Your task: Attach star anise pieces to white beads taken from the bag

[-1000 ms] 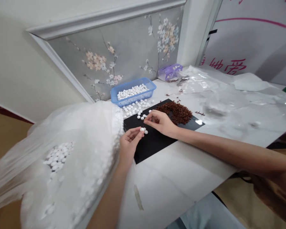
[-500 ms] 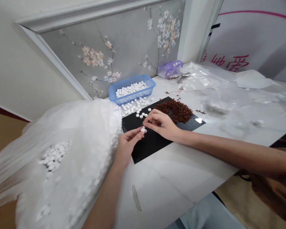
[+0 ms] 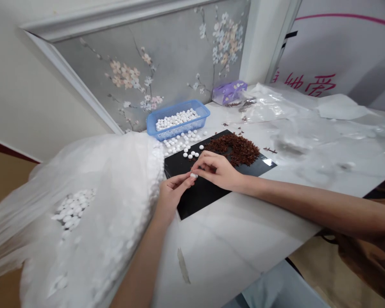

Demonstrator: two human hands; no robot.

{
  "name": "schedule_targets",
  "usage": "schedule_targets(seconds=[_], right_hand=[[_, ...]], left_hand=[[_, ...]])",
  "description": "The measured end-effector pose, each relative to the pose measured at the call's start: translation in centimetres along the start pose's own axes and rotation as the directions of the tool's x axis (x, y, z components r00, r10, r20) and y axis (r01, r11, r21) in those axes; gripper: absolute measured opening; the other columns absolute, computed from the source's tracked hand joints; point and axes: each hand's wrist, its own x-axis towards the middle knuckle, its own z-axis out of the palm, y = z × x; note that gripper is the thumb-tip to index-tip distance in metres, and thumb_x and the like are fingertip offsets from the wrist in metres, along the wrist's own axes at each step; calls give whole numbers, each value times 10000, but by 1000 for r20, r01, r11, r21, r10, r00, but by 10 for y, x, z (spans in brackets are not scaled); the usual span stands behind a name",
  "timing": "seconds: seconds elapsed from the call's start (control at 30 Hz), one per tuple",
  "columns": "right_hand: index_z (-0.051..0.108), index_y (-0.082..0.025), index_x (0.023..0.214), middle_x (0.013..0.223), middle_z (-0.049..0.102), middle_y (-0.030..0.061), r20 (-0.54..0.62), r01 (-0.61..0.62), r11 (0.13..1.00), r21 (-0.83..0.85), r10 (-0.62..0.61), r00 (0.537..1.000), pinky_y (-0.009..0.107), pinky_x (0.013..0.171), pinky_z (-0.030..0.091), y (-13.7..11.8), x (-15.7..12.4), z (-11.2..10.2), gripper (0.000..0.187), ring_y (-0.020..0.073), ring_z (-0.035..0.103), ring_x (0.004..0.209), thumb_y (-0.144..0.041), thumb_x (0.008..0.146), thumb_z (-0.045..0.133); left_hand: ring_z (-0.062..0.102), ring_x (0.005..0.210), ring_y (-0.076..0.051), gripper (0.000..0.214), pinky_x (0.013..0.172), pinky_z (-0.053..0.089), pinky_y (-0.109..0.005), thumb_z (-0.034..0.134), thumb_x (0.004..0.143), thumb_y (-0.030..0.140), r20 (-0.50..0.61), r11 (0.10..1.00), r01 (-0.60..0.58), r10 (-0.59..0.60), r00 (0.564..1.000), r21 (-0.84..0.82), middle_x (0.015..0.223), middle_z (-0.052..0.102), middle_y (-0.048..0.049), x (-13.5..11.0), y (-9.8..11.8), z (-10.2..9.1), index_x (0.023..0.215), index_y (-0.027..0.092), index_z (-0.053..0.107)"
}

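Between the thumb and fingers of my left hand (image 3: 171, 194) is a small white ball (image 3: 193, 175), with a second white edge showing beside it. My right hand (image 3: 216, 170) is pinched right at that ball. A tiny brownish bit, too small to make out well, shows at its fingertips. Both hands are over a black sheet (image 3: 200, 201). Just beyond the right hand lies a heap of small spiky brown pieces (image 3: 244, 149). Several loose white balls (image 3: 191, 154) rest on the sheet's far left part.
A blue plastic basket (image 3: 199, 123) holds many white balls, with more scattered in front. To the left bulges a large translucent bag (image 3: 122, 188) of white balls. Clear plastic bags (image 3: 276, 102) and a purple packet (image 3: 224, 95) lie at the back of the white table (image 3: 218, 239).
My right fingertips have come down slightly onto the white ball and now cover more of it. My left hand has hardly moved.
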Motion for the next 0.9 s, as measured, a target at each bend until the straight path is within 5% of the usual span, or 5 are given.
schedule_targets(seconds=[0.37,0.9], right_hand=[[594,-158,882,833,594,41,150,-75,995,66,65,986,161,481,448,-2,-1,-4,150,68,514,594,-274,791,570],[610,-140,853,904,527,51,117,-125,978,167,106,987,170,410,409,3,-6,7,198,31,506,499,-325,827,545]], left_hand=[[603,689,-108,240,714,484,-234,734,614,306,-7,998,22,-22,1000,-62,797,703,-33,1,1,-1,826,193,721],[602,660,-102,232,690,480,-222,753,587,293,-8,992,61,-63,998,-112,739,699,-32,0,3,-3,789,183,721]])
